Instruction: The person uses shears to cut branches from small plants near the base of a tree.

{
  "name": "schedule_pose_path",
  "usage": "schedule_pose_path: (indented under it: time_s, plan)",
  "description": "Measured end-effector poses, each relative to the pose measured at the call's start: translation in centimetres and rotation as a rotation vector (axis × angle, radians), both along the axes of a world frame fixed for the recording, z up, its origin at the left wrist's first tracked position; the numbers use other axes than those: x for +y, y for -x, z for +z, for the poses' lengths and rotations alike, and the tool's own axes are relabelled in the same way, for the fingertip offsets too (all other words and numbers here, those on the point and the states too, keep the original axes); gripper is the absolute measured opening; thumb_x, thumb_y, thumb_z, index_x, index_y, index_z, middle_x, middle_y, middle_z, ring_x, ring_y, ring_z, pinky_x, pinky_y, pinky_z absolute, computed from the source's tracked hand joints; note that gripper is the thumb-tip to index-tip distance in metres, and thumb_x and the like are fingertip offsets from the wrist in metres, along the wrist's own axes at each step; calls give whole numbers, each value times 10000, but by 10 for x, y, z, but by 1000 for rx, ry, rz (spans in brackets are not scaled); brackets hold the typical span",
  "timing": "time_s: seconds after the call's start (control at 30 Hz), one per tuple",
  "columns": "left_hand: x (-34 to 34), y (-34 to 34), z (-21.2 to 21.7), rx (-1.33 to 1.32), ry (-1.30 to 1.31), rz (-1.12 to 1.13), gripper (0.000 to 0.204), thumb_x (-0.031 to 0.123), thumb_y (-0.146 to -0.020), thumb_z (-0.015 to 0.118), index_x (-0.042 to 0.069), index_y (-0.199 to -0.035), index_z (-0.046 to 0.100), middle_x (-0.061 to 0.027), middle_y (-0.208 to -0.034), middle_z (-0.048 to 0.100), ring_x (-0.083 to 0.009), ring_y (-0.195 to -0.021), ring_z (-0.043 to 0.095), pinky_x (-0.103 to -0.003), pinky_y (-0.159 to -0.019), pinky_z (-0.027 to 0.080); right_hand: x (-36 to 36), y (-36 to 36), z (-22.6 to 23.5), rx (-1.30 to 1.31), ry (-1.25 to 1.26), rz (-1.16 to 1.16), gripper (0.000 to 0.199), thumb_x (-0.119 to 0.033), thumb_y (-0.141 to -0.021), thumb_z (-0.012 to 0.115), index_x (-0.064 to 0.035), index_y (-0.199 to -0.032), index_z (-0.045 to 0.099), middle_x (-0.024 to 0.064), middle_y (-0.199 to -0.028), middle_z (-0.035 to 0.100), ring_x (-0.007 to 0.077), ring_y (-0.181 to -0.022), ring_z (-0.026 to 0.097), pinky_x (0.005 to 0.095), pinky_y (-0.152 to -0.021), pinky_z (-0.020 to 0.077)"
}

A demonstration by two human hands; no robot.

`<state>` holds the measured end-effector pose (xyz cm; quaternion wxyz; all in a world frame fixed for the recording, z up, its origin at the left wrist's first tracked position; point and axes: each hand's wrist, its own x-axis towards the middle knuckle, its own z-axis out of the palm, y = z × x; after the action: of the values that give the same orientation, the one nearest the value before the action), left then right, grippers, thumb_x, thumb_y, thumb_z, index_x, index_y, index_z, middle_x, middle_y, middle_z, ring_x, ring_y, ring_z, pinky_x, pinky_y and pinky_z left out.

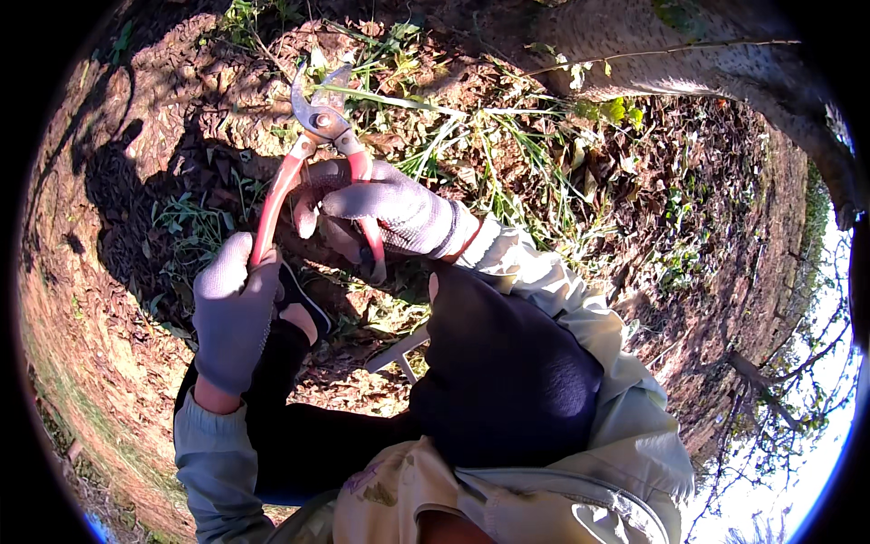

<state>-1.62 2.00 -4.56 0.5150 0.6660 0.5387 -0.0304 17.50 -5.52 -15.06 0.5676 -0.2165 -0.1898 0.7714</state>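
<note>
Nearest the camera: dark trouser knee (507,363) and pale jacket sleeves (580,317), person crouched over the ground. Left hand (234,308) in a grey glove, closed on the end of the left red handle of the shears (319,136). Right hand (390,210), also gloved, wrapped around the right handle, fingers curled over it nearer the pivot. So both hands grip the one tool, the left nearer the body, the right further out and just beside it; blades sit just beyond the right hand's knuckles, pointing away. Blades look parted, handles spread. A green stem (390,100) runs off to the right from the blade tips; can't tell if it's between the blades or only behind them. To cut clean, I'd seat the stem deep near the pivot, keep blades square to it, then squeeze both handles evenly. Beyond: weeds (507,154), dry leaf litter (136,181), tree trunk (689,63) top right.
</note>
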Motion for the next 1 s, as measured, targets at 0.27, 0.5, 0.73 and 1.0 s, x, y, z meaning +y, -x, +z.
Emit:
schedule_pose_path:
  time_s: [0.27, 0.5, 0.73, 1.0]
  plan:
    - [-10, 11, -12, -83, -389, -513, 125, 135, -869, 664, 22, -903, 622, -79, -637, 569, -190, -535, 545, -310, -509, 429, -6, 6, 19, 426, 85, -51, 439, -109, -863, 576, -12, -1275, 463, 184, -1136, 621, 318, -1052, 621, 408, -966, 468]
    - [-24, -8, 9, -1, -432, -666, 324, 197, -857, 660, 49, -1138, 600, -130, -781, 626, -305, -667, 612, -405, -596, 469, -30, -51, -26, -1043, 338, -184, 404, -257, -827, 665, -44, -1145, 534, 87, -880, 612, 222, -762, 605, 377, -718, 507]
    - [-23, -12, 22, 198, -429, -945, 382, 215, -854, 626, 27, -1180, 565, -143, -890, 595, -328, -811, 582, -437, -690, 450, -126, -143, -105, -2260, 902, -163, 484, -370, -760, 682, -175, -1183, 552, 236, -989, 594, 415, -888, 621, 506, -745, 517]
    - [-20, -11, 20, 190, -435, -966, 385, 210, -845, 619, 19, -1174, 567, -135, -920, 594, -322, -847, 574, -431, -734, 440, -118, -210, -136, -2248, 1048, -80, 507, -459, -750, 648, -151, -1137, 534, 218, -1121, 534, 396, -1063, 547, 507, -867, 445]
